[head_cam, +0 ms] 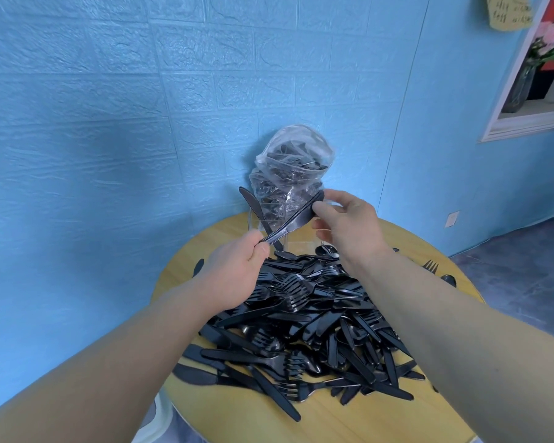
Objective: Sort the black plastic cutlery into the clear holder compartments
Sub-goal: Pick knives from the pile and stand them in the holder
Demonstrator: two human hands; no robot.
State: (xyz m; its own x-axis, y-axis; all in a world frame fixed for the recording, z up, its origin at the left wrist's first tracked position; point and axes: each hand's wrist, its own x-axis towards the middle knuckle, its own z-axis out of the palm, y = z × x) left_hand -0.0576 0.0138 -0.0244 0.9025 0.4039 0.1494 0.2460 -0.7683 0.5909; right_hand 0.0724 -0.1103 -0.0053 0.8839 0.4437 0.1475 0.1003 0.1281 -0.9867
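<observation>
Against a blue wall (pixel 109 107) patterned like brick stands a round wooden worktop (pixel 349 420), its yellow top largely buried under a pile of black plastic cutlery (pixel 304 327): forks, knives and spoons lying crossed in every direction. Stray pieces sit apart from the heap, among them a fork (pixel 430 266) near the right rim with its tines pointing away from the person. At the far edge, close to the wall, is the clear holder (pixel 296 235), hard to make out because it is transparent; one knife (pixel 253 206) leans in it, blade tip up and tilted to the left. Behind the holder a crumpled clear bag (pixel 293 164) holds more black cutlery. Above the holder the person holds a small bundle of knives (pixel 296 215), its long axis running from lower left to upper right. The left hand (pixel 237 273) pinches the handle end between thumb and curled fingers, while the right hand (pixel 346 222) pinches the blade end between thumb and fingertips, its other fingers loosely spread. To the right, a white-framed niche (pixel 525 119) in the wall carries a dark vase (pixel 520 87) with pink flowers, a yellow note (pixel 509 11) hangs above it, and a wall socket (pixel 452 219) sits low near the grey floor (pixel 525 266).
</observation>
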